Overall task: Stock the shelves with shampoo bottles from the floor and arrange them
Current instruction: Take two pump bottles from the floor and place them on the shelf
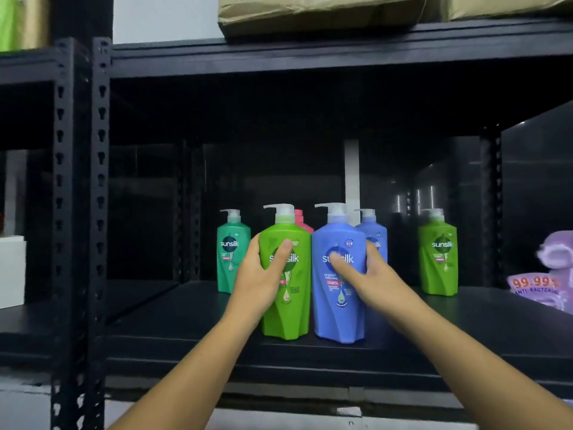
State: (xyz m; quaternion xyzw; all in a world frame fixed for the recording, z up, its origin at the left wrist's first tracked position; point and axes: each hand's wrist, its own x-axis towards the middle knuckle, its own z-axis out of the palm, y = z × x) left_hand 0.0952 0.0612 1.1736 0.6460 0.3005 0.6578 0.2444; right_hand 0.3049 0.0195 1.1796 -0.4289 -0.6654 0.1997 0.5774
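Note:
On the black shelf (186, 330) two pump bottles stand side by side near the front edge. My left hand (260, 277) grips the bright green shampoo bottle (291, 308), thumb across its label. My right hand (362, 274) grips the blue shampoo bottle (338, 318) from its right side. Behind them stand a teal bottle (231, 252), a pink bottle (302, 223) mostly hidden, and a second blue bottle (376, 234). Another bright green bottle (438, 259) stands apart at the right.
Purple refill pouches (545, 274) lie at the shelf's right end. A perforated black upright (99, 187) bounds the shelf on the left. Cardboard boxes (319, 10) sit on the shelf above. A white box (12, 271) stands on the neighbouring shelf at left.

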